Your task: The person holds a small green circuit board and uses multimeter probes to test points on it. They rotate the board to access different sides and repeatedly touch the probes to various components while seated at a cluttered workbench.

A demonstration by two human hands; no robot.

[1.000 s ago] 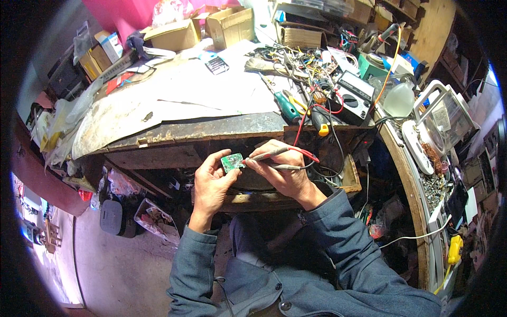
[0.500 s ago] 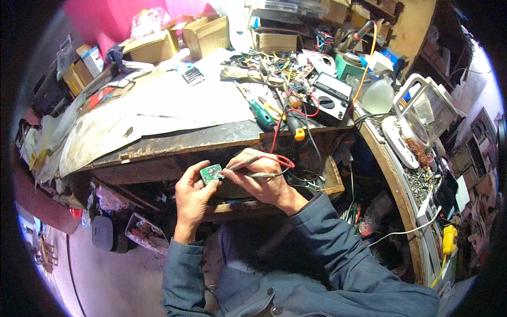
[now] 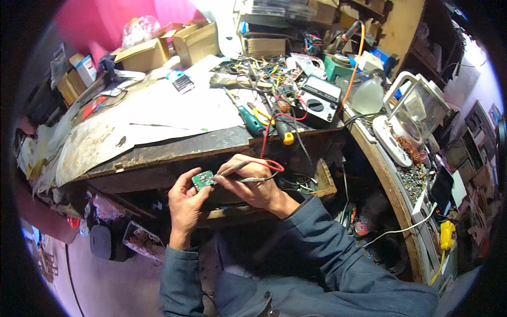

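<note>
A small green circuit board (image 3: 203,180) is pinched between the thumb and fingers of my left hand (image 3: 185,199), in front of the bench edge. Close against its right side, my right hand (image 3: 254,185) grips a pair of test probes (image 3: 232,168), their tips at the board. Whether the tips touch it is too small to tell. A red lead and a dark lead loop from the probes up towards the analog multimeter (image 3: 318,100) on the bench. Between meter and hands lie a green-handled screwdriver (image 3: 251,120) and a black-and-yellow handled tool (image 3: 285,132).
White paper sheets (image 3: 163,108) cover the bench's left part. Tangled wires and parts (image 3: 264,71) pile up behind the tools. Cardboard boxes (image 3: 195,42) stand at the back. An open drawer (image 3: 326,182) is beneath the bench. On the right side shelf rests a white framed appliance (image 3: 417,111).
The bench and its contents have shifted slightly left in view. My hands and the board sit a little lower and further left, with the same grips.
</note>
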